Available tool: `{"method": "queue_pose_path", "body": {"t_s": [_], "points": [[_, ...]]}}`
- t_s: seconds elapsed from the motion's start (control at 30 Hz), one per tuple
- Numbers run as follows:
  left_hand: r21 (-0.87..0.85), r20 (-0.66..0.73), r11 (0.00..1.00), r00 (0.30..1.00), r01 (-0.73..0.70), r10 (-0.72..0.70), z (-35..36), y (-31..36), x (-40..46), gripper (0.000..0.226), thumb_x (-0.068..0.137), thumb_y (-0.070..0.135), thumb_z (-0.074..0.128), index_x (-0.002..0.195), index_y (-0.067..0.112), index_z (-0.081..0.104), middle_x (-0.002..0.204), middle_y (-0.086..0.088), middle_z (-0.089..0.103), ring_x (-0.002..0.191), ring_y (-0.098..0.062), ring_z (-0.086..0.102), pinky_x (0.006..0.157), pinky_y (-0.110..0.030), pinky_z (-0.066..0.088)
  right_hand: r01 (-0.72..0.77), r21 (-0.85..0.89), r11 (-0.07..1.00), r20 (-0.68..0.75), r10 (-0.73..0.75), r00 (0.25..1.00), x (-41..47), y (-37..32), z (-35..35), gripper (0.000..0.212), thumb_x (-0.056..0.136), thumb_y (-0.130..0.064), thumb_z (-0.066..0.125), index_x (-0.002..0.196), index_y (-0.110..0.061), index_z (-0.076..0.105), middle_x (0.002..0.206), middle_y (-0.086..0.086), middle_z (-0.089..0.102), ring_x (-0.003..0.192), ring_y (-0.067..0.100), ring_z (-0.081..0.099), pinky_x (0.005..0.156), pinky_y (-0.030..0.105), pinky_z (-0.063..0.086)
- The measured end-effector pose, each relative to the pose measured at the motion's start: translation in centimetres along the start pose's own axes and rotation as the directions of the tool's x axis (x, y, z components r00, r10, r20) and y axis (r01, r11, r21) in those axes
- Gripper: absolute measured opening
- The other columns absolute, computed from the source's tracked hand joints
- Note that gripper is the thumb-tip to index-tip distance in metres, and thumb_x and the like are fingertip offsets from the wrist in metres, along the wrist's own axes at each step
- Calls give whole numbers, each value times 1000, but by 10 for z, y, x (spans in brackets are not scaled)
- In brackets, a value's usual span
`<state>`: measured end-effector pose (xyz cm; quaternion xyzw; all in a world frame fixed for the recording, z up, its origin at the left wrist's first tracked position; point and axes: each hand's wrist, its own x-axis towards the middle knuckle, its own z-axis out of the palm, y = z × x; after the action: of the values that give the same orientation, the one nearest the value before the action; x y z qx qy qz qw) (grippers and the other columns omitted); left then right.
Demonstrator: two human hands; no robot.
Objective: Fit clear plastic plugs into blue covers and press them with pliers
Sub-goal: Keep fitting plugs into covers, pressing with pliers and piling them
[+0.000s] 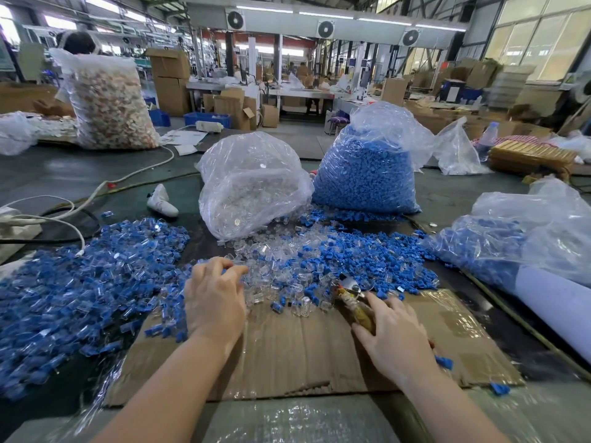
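Observation:
Loose clear plastic plugs [278,276] and loose blue covers [361,260] lie mixed in the middle of the table. My left hand [214,298] reaches into the clear plugs with curled fingers; what its fingertips hold is hidden. My right hand [393,337] grips the handles of the pliers [350,295], whose jaws point away toward the pile. A big heap of blue covers with clear plugs in them [80,289] spreads over the left side.
A flat cardboard sheet [287,353] lies under my hands. Behind stand a bag of clear plugs [252,187] and a bag of blue covers [367,174]. A third bag with blue parts [511,241] lies at the right. White cables [73,209] run at the left.

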<state>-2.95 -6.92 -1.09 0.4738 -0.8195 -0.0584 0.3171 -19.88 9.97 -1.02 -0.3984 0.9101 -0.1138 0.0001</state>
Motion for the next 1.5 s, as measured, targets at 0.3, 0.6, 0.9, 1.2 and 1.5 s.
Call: {"method": "queue_pose_path", "body": {"t_s": [0.3,0.6,0.9,1.2,1.5], "points": [[-378,135,921,979,-93,154,23,47,-27,24,89,16,58,112,19,64,92,14,49,95,-4,44,85,-14,33,-11,156,988,-164,37,986,21,22,-5,37,99,-35,37,129,-19,52,123,0,55,115,16,47,99,30,36],[-437,109,895,983,-85,147,29,49,-34,23,89,14,58,112,18,64,93,11,50,90,-2,43,79,-5,31,-35,2,999,-127,35,991,45,50,-9,29,94,-11,49,117,-23,63,117,-1,61,107,20,53,88,32,45],[-376,189,915,955,-145,229,35,48,-33,28,88,29,61,115,26,62,98,13,45,97,-2,39,91,-13,32,47,90,995,-248,-24,968,41,32,-17,15,94,-21,54,100,-13,66,98,2,65,83,13,55,77,24,46],[-353,161,924,963,-147,215,32,47,-36,14,85,25,65,99,23,67,93,15,47,95,-4,40,83,-13,31,298,303,905,-337,-190,922,3,-45,11,17,96,-23,50,102,-19,65,95,-6,63,86,8,55,81,20,44],[-485,108,870,982,-85,156,22,49,-41,9,85,16,65,93,19,68,87,12,59,79,1,50,71,-1,35,312,361,879,-389,-162,907,-12,-52,28,25,83,-2,62,105,-11,69,96,2,68,91,19,61,84,23,42]]}}
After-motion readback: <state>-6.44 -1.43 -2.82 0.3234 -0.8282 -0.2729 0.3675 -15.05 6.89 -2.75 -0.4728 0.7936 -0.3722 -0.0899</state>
